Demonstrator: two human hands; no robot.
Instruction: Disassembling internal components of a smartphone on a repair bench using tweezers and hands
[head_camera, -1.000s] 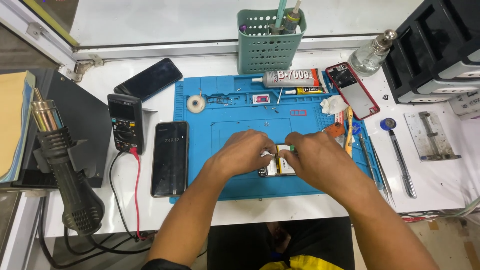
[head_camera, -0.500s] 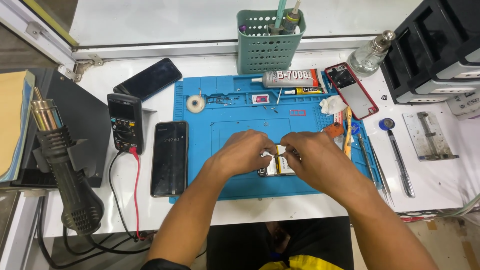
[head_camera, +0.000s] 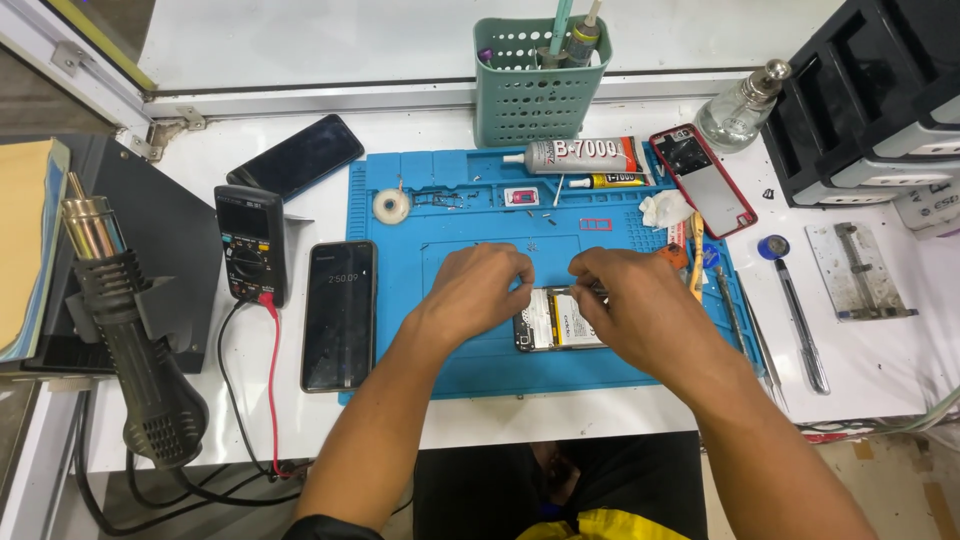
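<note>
We take the blue work mat as our landmark. Far to its left a black hot-air gun rests in its stand, and nearer the mat sit a black multimeter with a red lead, a dark phone lying at an angle above it, and another phone with a lit screen touching the mat's left edge.

On the mat's middle lies the opened phone, its pale battery showing. Our left hand covers the phone's left end, fingers curled down onto it; we cannot tell whether they pinch anything. Our right hand lies over the phone's right end, fingers bent narrow around a thin metal tool at the phone's upper edge. The two hands nearly meet above the phone and hide much of it.

Along the mat's upper part we see a small tape roll, a large glue tube and a smaller tube below it. Behind the mat stands a green perforated holder. At the mat's upper right corner a red phone back cover lies tilted, with a glass bottle beyond it. Right of the mat lie a pen-like tool and a metal fixture plate, well apart from the hands.
</note>
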